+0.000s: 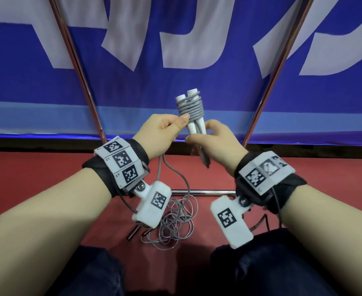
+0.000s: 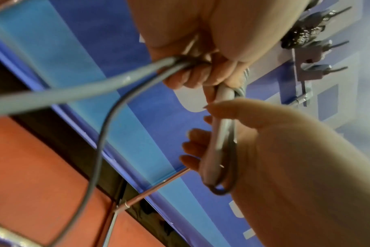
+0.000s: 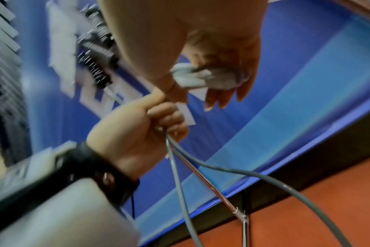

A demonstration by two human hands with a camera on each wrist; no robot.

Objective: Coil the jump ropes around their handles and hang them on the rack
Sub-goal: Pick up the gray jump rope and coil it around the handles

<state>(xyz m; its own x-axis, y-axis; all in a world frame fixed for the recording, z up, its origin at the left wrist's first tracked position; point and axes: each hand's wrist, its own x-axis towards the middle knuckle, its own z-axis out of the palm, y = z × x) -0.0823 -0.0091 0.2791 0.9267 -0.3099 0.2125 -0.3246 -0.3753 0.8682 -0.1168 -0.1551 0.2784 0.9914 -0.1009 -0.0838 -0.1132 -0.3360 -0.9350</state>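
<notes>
The head camera is looking down from above at both hands. Each wrist camera is looking up from very close under its own fingers. All three are sharing the white handles and the blue banner behind the fingers.

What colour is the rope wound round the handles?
Grey rope, on white handles. The head view shows it best.

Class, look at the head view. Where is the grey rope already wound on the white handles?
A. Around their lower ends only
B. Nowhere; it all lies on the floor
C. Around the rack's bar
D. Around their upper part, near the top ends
D: the coils wrap the upper part of the white handles, with loose rope trailing to the floor.
</notes>
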